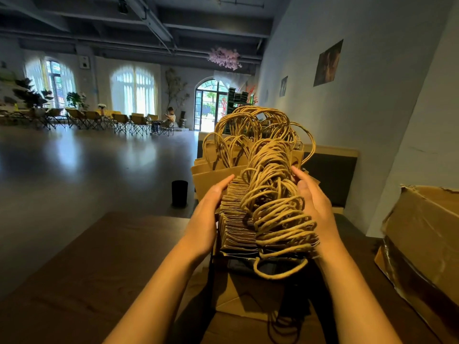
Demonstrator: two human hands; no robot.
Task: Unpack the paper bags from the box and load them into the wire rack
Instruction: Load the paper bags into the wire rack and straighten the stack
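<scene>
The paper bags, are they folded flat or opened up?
Folded flat: the bags stand packed edge to edge between the left hand and right hand.

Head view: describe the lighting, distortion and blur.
Head view: bright arched windows blow out and leave glare on the floor; wide-angle bending curves the right wall; the torn cardboard box edge is smeared; the paper bags between the left hand and right hand stay sharp.
</scene>
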